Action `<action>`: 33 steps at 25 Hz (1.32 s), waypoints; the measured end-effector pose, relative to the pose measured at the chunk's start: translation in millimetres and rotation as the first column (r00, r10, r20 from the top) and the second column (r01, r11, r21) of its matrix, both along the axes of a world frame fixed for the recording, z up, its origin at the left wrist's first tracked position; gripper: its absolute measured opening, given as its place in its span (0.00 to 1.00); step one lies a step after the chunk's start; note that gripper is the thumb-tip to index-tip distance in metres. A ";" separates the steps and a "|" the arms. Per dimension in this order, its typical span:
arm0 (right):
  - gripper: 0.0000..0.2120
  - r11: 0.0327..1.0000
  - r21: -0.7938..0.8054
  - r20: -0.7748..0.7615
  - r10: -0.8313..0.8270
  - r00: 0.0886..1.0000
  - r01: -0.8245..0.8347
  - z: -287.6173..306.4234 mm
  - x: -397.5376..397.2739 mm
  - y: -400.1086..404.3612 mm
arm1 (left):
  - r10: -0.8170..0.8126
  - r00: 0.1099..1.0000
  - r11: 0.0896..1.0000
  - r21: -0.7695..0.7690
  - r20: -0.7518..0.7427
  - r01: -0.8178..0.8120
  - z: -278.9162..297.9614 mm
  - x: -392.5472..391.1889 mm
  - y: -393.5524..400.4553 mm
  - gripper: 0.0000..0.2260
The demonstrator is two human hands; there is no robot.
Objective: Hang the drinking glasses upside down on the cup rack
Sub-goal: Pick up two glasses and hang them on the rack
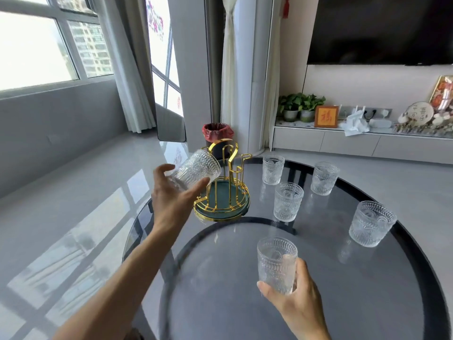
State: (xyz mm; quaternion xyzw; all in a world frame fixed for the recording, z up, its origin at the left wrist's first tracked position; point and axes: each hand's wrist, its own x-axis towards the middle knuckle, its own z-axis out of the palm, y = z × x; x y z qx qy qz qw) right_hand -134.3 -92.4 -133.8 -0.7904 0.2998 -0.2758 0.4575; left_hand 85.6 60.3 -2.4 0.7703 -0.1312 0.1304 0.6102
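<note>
A gold wire cup rack (229,182) on a round teal tray stands at the far left of the round glass table (343,290). My left hand (171,200) grips an embossed clear glass (196,169), tilted with its mouth toward the rack, just left of the rack's hooks. My right hand (294,300) holds a second glass (277,263) upright at the table's near side. Several more glasses stand upright on the table, among them one (273,169) behind the rack's right, one (288,201) in the middle and one (372,223) at the right. The rack's hooks carry nothing.
A bin with a red liner (217,132) stands on the floor behind the rack. A low white cabinet (343,143) with plants and ornaments runs along the far wall under a dark screen. Grey tiled floor lies left of the table.
</note>
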 end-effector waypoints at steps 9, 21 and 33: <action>0.36 1.000 -0.009 0.035 -0.005 0.999 0.005 -1.5 2.3 -0.3 | -0.081 0.978 0.908 0.419 0.190 -0.006 8.9 43.6 -24.2 0.34; 0.36 0.994 0.090 0.153 -0.078 0.985 0.065 0.2 -1.0 0.7 | -0.312 0.926 0.663 0.747 0.212 0.052 0.6 52.4 -41.8 0.37; 0.40 0.967 0.225 0.365 0.029 0.931 -0.118 52.7 8.6 -25.8 | -0.342 0.887 0.689 0.725 0.312 0.010 37.5 69.0 -46.6 0.25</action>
